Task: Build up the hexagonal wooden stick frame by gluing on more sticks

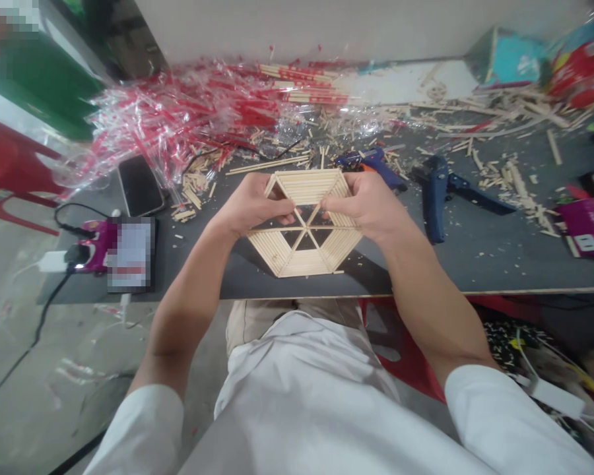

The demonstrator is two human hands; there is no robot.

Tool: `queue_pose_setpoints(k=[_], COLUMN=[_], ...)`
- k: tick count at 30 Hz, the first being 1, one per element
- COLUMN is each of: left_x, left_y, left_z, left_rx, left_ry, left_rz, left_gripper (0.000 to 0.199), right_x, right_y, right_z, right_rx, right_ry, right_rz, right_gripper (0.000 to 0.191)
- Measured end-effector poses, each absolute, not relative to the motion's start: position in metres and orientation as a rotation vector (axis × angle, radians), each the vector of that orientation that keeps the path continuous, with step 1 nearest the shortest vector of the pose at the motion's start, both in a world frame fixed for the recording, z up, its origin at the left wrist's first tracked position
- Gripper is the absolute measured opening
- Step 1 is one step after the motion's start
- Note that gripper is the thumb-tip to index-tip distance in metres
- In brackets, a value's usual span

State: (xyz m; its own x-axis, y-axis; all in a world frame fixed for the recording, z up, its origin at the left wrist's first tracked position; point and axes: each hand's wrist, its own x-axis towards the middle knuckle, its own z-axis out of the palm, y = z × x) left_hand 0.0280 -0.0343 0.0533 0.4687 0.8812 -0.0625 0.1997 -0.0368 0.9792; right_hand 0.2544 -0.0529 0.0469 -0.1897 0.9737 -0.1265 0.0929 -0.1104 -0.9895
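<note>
Between my hands is a hexagonal frame [307, 262] built of thin wooden sticks, with spokes crossing at its centre and rows of sticks filling its sides. My left hand [255, 206] grips its upper left part, thumb on top and fingers partly hidden behind. On the upper right part, my right hand [363, 203] pinches the frame the same way. The frame looks tilted, with its lower edge near the table's front. Just beyond my right hand lies a blue glue gun [376, 165], partly hidden by stick pieces.
A dark blue cutting tool [435, 198] lies to the right. Red-and-clear wrappers [193, 112] heap up at the back left. Stick scraps [509, 178] litter the grey table [188, 264]. Two phones, a black one [139, 185] and a lit one [131, 254], lie left beside a purple power strip [96, 244].
</note>
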Motion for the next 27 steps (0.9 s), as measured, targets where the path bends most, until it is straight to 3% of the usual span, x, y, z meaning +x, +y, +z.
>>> queue_pose_setpoints(k=[9, 27], left_x=[0.028, 0.015], left_y=[-0.035, -0.021], left_z=[0.055, 0.043], left_rx=[1.52, 1.446], left_ry=[0.996, 0.867], left_rz=[0.727, 0.605], left_gripper=[0.022, 0.029], right_x=[0.255, 0.268], right_y=[-0.052, -0.046], right_z=[0.044, 0.039], right_rx=[-1.256, -1.12], right_ry=[-1.38, -1.415], right_rz=[1.406, 1.604], right_gripper=[0.026, 0.054])
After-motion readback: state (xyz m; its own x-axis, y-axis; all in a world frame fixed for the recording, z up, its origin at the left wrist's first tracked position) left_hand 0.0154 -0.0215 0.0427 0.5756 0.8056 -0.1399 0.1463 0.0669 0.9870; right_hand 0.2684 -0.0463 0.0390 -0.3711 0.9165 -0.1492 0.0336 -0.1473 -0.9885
